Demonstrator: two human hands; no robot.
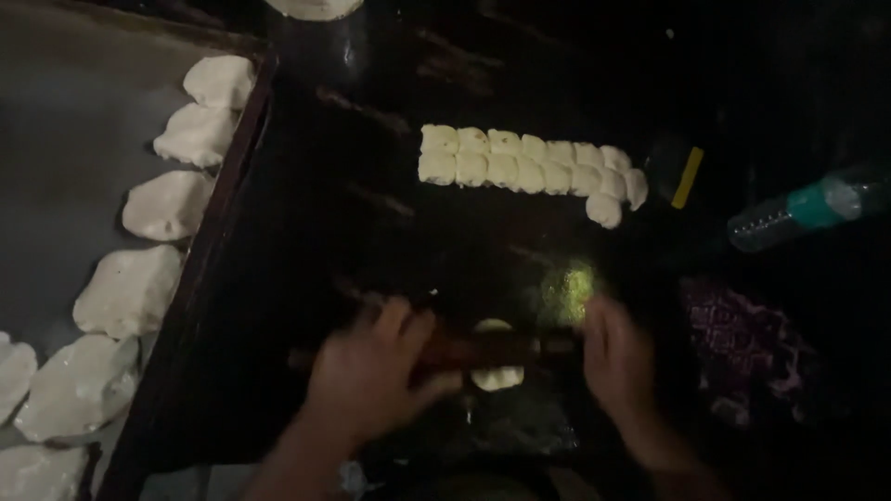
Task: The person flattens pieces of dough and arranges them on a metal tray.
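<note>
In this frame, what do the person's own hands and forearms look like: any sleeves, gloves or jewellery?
Both are bare. The left hand and right hand wear no gloves, and the forearms running to the bottom edge show no sleeves. No ring, watch or bracelet can be made out, though the picture is dark and the hands are motion-blurred, so small items could be missed.

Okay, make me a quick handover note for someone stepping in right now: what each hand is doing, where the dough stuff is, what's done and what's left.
Left hand: palm down on the rolling pin, fingers spread over it.
Right hand: on the pin's other end, also flat rather than clenched.
Under the pin: one small dough piece, partly flattened, on the dark work surface.
Done: folded flat dough pieces lined along the edge of the grey tray at left.
Left: a double row of small dough balls further back, not yet rolled.
Nearby: a plastic bottle lying at right. The scene is dim, so fine detail is hard to tell.
</note>
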